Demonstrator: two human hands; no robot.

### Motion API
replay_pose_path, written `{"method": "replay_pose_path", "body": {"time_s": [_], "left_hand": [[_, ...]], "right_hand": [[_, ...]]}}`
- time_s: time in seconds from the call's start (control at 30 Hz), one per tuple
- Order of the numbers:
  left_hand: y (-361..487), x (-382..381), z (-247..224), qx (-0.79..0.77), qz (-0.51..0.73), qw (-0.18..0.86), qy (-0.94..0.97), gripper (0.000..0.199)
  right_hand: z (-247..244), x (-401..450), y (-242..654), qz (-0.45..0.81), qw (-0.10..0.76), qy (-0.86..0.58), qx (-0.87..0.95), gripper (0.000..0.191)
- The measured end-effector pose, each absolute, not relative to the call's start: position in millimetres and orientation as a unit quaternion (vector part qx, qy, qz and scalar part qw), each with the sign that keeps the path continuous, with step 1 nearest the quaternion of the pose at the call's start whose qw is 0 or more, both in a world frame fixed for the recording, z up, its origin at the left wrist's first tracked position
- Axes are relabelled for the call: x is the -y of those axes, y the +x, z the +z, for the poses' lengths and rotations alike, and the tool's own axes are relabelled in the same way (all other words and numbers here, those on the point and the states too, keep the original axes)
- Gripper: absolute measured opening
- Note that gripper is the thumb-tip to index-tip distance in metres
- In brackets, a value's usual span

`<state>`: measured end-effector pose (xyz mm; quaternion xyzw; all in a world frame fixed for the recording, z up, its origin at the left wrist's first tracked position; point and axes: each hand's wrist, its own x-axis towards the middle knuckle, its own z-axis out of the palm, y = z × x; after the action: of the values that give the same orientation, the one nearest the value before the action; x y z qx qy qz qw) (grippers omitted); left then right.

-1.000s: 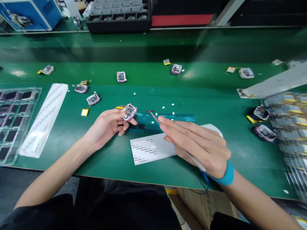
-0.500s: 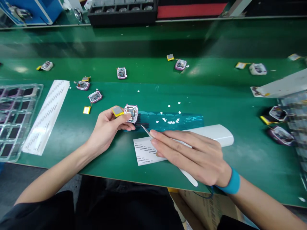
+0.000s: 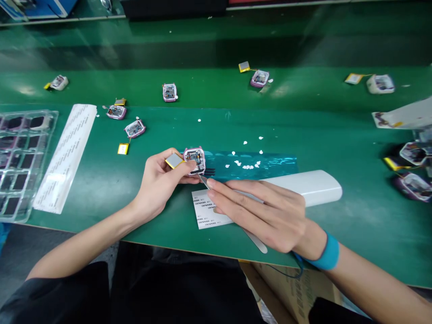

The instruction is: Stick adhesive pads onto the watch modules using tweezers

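Observation:
My left hand (image 3: 165, 175) grips an open smartwatch case (image 3: 195, 157), thumb pressed on its exposed circuit board. The case has a pinkish rim, and its yellow-edged battery (image 3: 174, 160) sticks out to the left above my fingers. My right hand (image 3: 263, 211), wearing a teal wristband (image 3: 329, 252), pinches slim metal tweezers (image 3: 203, 180). Their pointed tip reaches the case's lower edge; whether it touches is too small to tell. Below my right fingers lies a white printed adhesive sheet (image 3: 205, 216). Beyond the case is a blue film strip (image 3: 273, 164) with black strips and white dots on it.
Several open watch cases (image 3: 169, 92) with batteries lie across the green bench (image 3: 162, 128). At left are a clear compartment tray (image 3: 25, 180) and a long printed sheet (image 3: 65, 157). A white rounded object (image 3: 307, 186) lies right of centre; more watch parts (image 3: 413, 184) sit far right.
The tweezers' tip has come in from just right of the smartwatch case to its lower edge. The view has shifted slightly, and my left hand still holds the case.

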<state>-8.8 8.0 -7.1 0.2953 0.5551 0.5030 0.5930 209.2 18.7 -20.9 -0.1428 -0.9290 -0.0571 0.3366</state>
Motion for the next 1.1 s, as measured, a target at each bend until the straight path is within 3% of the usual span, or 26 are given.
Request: {"method": "replay_pose_path", "body": {"time_s": [0.23,0.4,0.63,0.8,0.93,1.1], "left_hand": [[-6.3,-6.2,-8.9,-0.583,0.488,0.571,0.310,0.025],[-4.7,-6.2,-12.3,-0.581,0.492,0.546,0.350,0.026],[-4.6,-5.2,-6.9,-0.581,0.479,0.536,0.382,0.025],[-4.7,-5.1,-8.0,-0.581,0.482,0.532,0.384,0.027],[-7.0,-6.6,-10.6,-0.581,0.493,0.529,0.373,0.030],[-13.6,-9.5,-11.4,-0.555,0.512,0.558,0.344,0.034]], "right_hand": [[-8.7,-13.9,209.1,-0.050,0.282,-0.131,0.949,0.024],[-14.0,-12.8,208.1,-0.044,0.286,-0.159,0.944,0.024],[-27.9,-12.6,209.1,0.003,0.372,-0.179,0.911,0.028],[-22.1,-14.3,209.2,0.002,0.359,-0.164,0.919,0.024],[-9.5,-14.4,212.5,0.034,0.315,-0.191,0.929,0.033],[-8.0,-14.2,216.2,0.027,0.325,-0.198,0.924,0.037]]}}
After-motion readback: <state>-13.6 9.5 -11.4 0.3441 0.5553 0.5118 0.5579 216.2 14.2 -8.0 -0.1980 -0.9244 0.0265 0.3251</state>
